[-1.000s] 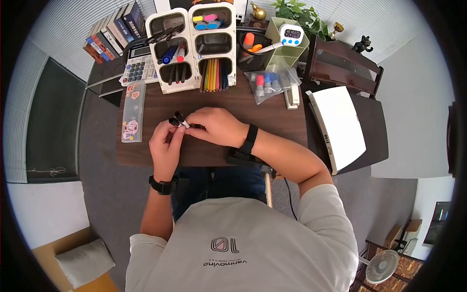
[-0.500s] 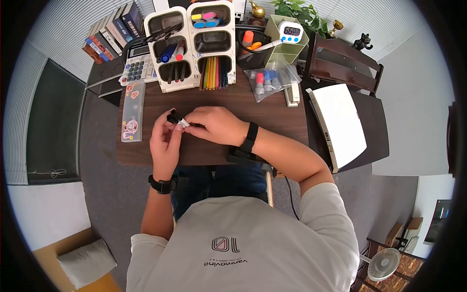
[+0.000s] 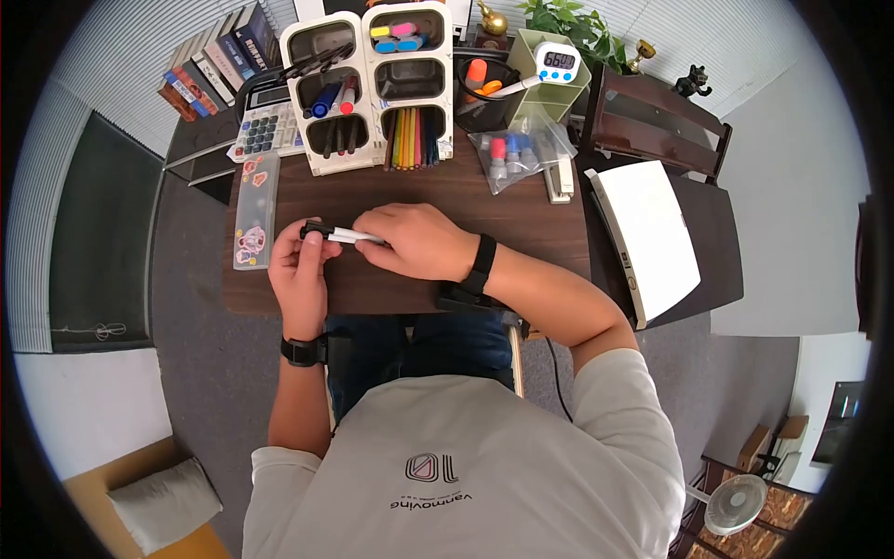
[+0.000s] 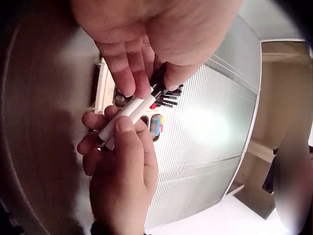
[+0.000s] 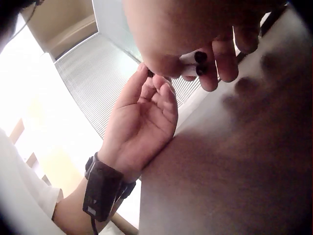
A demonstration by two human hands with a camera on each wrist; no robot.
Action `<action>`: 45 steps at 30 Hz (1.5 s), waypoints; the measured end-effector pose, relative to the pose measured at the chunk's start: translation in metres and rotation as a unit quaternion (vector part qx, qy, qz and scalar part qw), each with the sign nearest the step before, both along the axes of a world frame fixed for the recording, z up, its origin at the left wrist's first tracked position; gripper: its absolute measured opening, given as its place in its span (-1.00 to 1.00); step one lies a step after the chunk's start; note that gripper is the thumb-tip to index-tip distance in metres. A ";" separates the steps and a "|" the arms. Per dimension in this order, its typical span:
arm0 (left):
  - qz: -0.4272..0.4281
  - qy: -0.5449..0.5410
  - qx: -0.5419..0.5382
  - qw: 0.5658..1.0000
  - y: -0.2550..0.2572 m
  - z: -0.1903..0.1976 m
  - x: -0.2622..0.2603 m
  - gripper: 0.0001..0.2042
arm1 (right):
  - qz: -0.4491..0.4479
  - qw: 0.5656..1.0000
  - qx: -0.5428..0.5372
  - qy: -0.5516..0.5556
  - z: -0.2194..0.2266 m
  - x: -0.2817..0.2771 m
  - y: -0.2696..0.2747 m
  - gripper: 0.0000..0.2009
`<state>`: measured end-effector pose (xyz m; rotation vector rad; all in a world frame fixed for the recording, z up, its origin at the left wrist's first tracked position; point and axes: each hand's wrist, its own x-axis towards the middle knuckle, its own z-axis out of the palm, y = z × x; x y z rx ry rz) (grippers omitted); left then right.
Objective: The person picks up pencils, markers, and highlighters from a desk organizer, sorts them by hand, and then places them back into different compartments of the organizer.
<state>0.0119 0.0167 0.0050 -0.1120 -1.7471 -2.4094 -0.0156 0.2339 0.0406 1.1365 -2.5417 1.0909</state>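
Observation:
Two white markers [image 3: 345, 236] with black caps lie side by side between the hands, close over the desk. The left hand [image 3: 300, 279] pinches them at the capped end, its thumb on the black caps [image 3: 314, 229]. Around the white barrels [image 4: 117, 121] the right hand [image 3: 414, 240] curls its fingers and thumb. In the right wrist view, the black tail ends [image 5: 200, 57] of the markers show past the right palm. Left of the left hand lies a translucent pencil case [image 3: 255, 212] with stickers.
At the back of the brown desk [image 3: 503, 238] stands a white organizer [image 3: 370, 154] with pens, highlighters and colored pencils. Right of it are a black mesh pen cup [image 3: 480, 114], a bag of small bottles [image 3: 521, 158] and a stapler [image 3: 559, 182]. A calculator [image 3: 264, 130] sits back left.
The left hand has shifted left and down. The markers have turned from tilted to nearly level, and more of their white barrels shows between the hands. The right hand has barely moved.

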 end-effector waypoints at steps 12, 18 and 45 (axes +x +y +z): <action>-0.049 -0.033 0.140 0.988 -0.013 0.001 -0.007 -0.81 | -0.030 0.941 -0.303 -0.146 0.004 0.003 -0.006 -0.78; -0.067 -0.021 0.128 0.989 -0.014 -0.005 -0.008 -0.83 | -0.035 0.967 -0.242 -0.069 0.009 0.000 -0.002 -0.76; -0.102 -0.020 0.040 0.994 -0.006 0.011 -0.002 -0.71 | -0.190 0.938 0.038 0.289 0.078 -0.065 0.044 -0.73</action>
